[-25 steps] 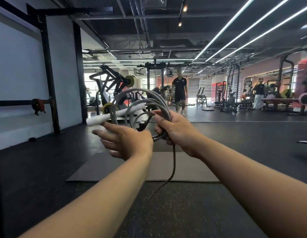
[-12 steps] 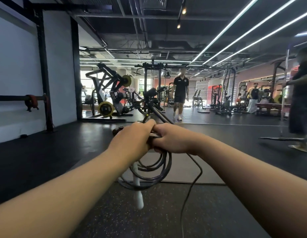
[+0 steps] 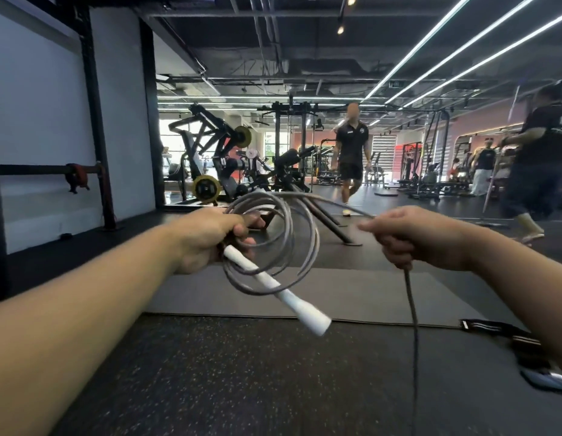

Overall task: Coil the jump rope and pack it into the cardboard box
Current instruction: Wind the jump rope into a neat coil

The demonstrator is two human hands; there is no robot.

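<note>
While both forearms reach forward at about chest height in the head view, the left hand [image 3: 212, 239] is closed in a fist around the gathered loops of the jump rope [image 3: 273, 243], knuckles up and thumb side toward the middle. Several grey loops stand out from that fist toward the right, roughly upright and slightly fanned. One white handle [image 3: 278, 292] sticks out below the fist, slanting down and to the right across the loops, its free end hanging in the air above the dark speckled floor [image 3: 242, 382].

From the top of the coil a single strand runs right to the right hand [image 3: 414, 236], which is held apart from the left, at about the same height. That hand is curled closed around the rope, back of the hand up, fingers tucked under. Below it the loose rope drops nearly straight down and leaves the bottom of the picture.

A grey mat [image 3: 352, 294] lies on the floor beyond the hands. A black strap with white stripes [image 3: 493, 328] lies on the floor at the right. Behind are weight machines [image 3: 216, 158], and a person in black [image 3: 350, 152] is further back.
</note>
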